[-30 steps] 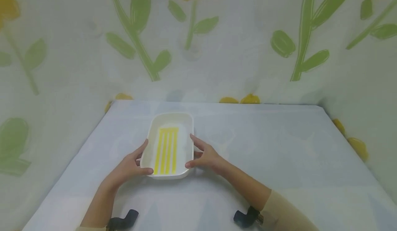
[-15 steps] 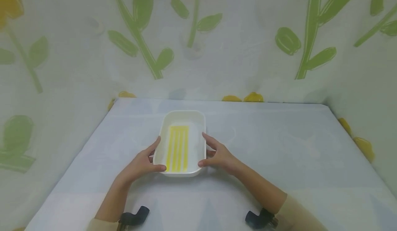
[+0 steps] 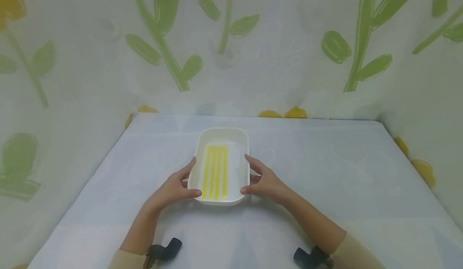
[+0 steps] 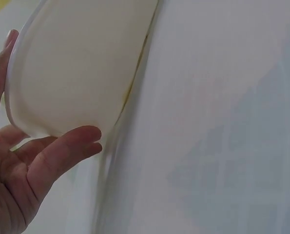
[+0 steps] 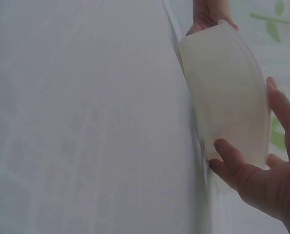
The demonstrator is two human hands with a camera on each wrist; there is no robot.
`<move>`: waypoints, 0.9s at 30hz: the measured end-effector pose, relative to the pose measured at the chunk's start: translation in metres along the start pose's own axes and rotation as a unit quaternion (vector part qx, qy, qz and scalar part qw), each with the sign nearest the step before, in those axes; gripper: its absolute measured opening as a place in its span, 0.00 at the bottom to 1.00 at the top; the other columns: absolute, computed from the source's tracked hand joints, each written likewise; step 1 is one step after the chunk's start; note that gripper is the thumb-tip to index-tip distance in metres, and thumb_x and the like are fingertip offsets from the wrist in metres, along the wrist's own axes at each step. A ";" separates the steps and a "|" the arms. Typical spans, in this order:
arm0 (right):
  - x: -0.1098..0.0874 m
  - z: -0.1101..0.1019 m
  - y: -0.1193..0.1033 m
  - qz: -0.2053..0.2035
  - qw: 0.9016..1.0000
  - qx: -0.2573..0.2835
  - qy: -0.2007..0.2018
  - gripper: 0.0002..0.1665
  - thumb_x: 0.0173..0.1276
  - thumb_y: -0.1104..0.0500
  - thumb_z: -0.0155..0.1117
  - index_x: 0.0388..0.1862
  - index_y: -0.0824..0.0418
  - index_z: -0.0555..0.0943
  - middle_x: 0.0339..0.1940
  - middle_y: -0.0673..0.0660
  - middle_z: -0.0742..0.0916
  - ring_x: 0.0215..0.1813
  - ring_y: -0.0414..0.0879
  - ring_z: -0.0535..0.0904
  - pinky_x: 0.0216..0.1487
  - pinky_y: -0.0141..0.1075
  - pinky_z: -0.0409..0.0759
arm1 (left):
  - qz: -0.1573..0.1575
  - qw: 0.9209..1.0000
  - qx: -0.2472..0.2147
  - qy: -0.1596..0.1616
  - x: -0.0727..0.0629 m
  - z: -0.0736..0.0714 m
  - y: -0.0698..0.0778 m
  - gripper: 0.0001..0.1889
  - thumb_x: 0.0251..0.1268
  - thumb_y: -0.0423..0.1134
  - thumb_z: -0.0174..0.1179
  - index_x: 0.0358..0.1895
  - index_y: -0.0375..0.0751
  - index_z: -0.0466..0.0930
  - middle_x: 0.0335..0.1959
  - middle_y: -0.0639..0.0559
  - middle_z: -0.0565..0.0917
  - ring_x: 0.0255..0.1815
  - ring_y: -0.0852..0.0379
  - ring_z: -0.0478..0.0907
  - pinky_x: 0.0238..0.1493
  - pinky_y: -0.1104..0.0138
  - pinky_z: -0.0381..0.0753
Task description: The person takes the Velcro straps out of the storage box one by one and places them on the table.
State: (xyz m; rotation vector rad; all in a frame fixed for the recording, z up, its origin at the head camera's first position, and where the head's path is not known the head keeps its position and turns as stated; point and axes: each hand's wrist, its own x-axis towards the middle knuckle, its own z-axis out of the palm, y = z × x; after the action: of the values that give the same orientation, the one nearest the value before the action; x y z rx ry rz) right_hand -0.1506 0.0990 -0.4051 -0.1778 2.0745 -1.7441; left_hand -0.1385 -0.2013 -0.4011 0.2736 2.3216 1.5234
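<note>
A white rectangular tray (image 3: 237, 172) with rounded corners faces up on or just above the table, a little left of its middle. Yellow stripes (image 3: 216, 172), joined by a yellow bar at the far end, mark its floor; whether they are printed or loose I cannot tell. My left hand (image 3: 177, 186) grips the near left side, thumb at the corner. At the near right side my right hand (image 3: 265, 184) holds the tray the same way. Both wrist views show the tray's pale outer wall (image 4: 76, 68) between thumb and fingers. Some fingertips are hidden behind or under it.
A pale cloth with faint blue shapes covers the table (image 3: 343, 172). Fabric walls (image 3: 271, 72) with green and yellow flowers stand behind and at both sides. Black wrist devices (image 3: 164, 251) sit on both forearms.
Both hands have moved the tray to the right across the table, keeping their grip on its two sides. The head view has shifted slightly too.
</note>
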 end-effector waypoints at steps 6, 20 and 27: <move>-0.005 -0.012 0.004 0.014 1.000 -0.009 -0.002 0.60 0.47 0.59 0.79 0.75 0.45 0.55 0.75 0.58 0.62 0.68 0.59 0.68 0.57 0.46 0.77 | -0.001 1.000 -0.008 -0.002 0.005 0.013 0.003 0.54 0.48 0.39 0.74 0.76 0.46 0.45 0.72 0.35 0.58 0.57 0.41 0.77 0.43 0.64 0.82; -0.021 -0.043 0.008 0.007 1.000 0.009 -0.021 0.61 0.49 0.62 0.77 0.76 0.48 0.51 0.75 0.62 0.59 0.68 0.62 0.67 0.55 0.44 0.78 | -0.004 1.000 -0.021 0.008 0.016 0.041 0.015 0.55 0.45 0.40 0.75 0.76 0.48 0.47 0.70 0.36 0.63 0.53 0.46 0.80 0.45 0.64 0.82; -0.030 -0.057 0.010 0.025 1.000 -0.004 -0.014 0.62 0.49 0.61 0.78 0.76 0.46 0.51 0.76 0.62 0.57 0.69 0.63 0.65 0.56 0.46 0.78 | -0.007 1.000 -0.028 0.009 0.019 0.055 0.022 0.55 0.44 0.41 0.76 0.75 0.50 0.48 0.69 0.35 0.64 0.55 0.43 0.78 0.47 0.63 0.81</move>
State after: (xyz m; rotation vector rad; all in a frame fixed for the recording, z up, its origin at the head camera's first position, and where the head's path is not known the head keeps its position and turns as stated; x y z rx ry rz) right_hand -0.1444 0.1642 -0.4004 -0.1506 2.0488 -1.6929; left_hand -0.1352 -0.1398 -0.4045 0.2304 2.2861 1.5869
